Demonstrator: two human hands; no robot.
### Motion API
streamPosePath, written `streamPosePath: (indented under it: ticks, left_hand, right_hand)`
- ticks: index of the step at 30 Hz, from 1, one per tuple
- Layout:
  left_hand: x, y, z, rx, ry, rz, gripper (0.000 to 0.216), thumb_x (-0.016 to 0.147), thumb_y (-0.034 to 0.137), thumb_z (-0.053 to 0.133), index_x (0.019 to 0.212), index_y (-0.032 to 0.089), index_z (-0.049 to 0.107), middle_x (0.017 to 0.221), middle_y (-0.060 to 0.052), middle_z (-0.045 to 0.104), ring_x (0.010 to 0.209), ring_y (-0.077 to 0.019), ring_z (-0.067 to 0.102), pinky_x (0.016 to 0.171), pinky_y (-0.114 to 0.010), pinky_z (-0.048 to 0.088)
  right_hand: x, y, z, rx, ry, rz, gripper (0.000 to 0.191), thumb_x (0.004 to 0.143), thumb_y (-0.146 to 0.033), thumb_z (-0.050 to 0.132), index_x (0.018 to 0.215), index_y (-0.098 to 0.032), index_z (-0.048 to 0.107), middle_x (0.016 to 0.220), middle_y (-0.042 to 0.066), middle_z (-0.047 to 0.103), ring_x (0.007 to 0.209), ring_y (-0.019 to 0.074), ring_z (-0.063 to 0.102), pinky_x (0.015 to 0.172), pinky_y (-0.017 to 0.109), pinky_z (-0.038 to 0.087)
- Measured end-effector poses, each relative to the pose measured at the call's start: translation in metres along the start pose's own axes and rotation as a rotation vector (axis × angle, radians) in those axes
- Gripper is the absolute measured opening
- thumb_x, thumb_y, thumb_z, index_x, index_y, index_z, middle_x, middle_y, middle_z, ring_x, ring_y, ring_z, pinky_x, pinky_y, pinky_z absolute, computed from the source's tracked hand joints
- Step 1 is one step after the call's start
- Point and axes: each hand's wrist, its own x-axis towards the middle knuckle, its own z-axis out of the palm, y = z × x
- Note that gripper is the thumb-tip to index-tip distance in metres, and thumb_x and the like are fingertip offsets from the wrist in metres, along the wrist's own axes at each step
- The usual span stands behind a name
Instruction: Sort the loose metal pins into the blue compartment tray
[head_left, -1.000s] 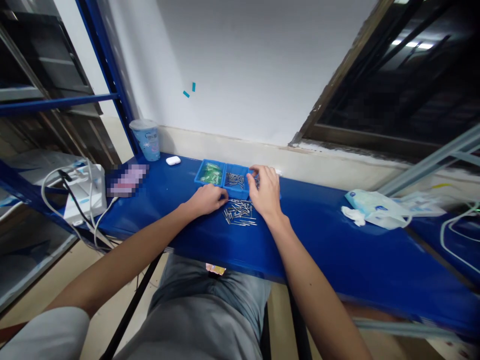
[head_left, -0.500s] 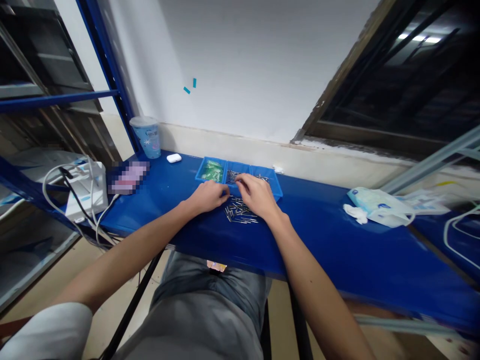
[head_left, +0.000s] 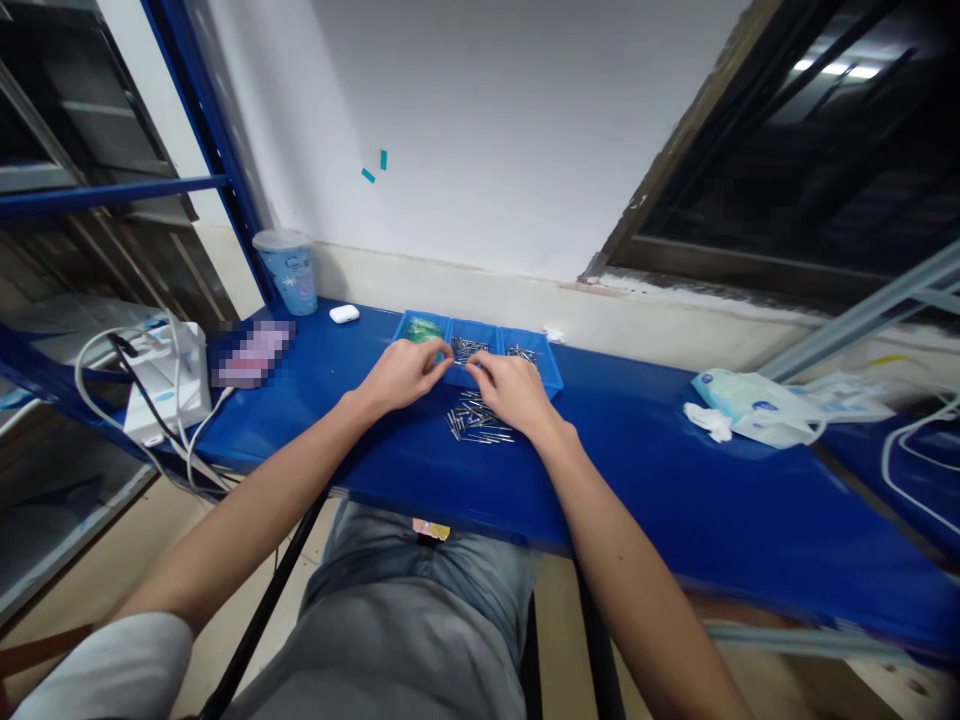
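Nearest, the person's lap (head_left: 420, 570) sat below the edge of the blue bench (head_left: 637, 460); on the bench, a loose pile of slim metal pins (head_left: 466, 420) lay just short of a three-part blue tray (head_left: 474, 334), partly under the right hand (head_left: 514, 388); pins judged light, stiff and smooth, apt to roll or slip, hardly fragile; best hold seemed a pinch at mid-shaft.

Left hand (head_left: 409, 372) was curled before the tray's left compartment, thumb close to the fingers; right hand was likewise half-closed, its fingertips near the left's; whether either gripped a pin, could not tell.

Beyond, green packets (head_left: 420, 330) filled the left compartment, likely soft and light; more metal pieces lay in the other two; a white case (head_left: 344, 314) and lidded cup (head_left: 291, 275) stood farther left, near the wall (head_left: 480, 150).
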Motion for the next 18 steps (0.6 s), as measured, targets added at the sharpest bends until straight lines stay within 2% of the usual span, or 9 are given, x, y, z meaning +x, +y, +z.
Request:
streamPosePath:
  ticks: [6, 14, 18]
  left_hand:
    - [-0.0014, 0.0025, -0.0027, -0.033, -0.017, 0.084, 0.031, 0.105, 0.037, 0.057, 0.122, 0.018, 0.074, 0.062, 0.002, 0.062, 0.055, -0.0121, 0.053, 0.063, -0.026, 0.039]
    - [-0.0014, 0.0025, 0.0012, -0.007, -0.082, 0.127, 0.024, 0.102, 0.032, 0.059, 0.109, 0.017, 0.076, 0.065, 0.0, 0.065, 0.056, -0.0126, 0.054, 0.063, -0.027, 0.038]
    - [-0.0013, 0.0051, 0.002, -0.025, -0.109, 0.134, 0.019, 0.097, 0.028, 0.06, 0.102, 0.017, 0.074, 0.064, 0.002, 0.063, 0.056, -0.0121, 0.053, 0.062, -0.027, 0.037]
  right_hand:
    - [-0.0013, -0.0032, -0.0011, 0.013, -0.015, -0.006, 0.025, 0.108, -0.034, 0.048, 0.096, -0.022, 0.067, 0.082, 0.005, 0.075, 0.072, 0.0214, 0.065, 0.066, 0.031, 0.031]
    - [-0.0021, -0.0035, 0.0017, 0.06, 0.0, -0.056, 0.03, 0.11, -0.036, 0.046, 0.091, -0.022, 0.065, 0.082, 0.005, 0.074, 0.072, 0.0202, 0.064, 0.069, 0.031, 0.034]
    - [-0.0023, -0.0045, 0.0002, 0.111, 0.01, -0.073, 0.036, 0.111, -0.044, 0.045, 0.088, -0.023, 0.064, 0.082, 0.004, 0.074, 0.073, 0.0202, 0.065, 0.07, 0.031, 0.036]
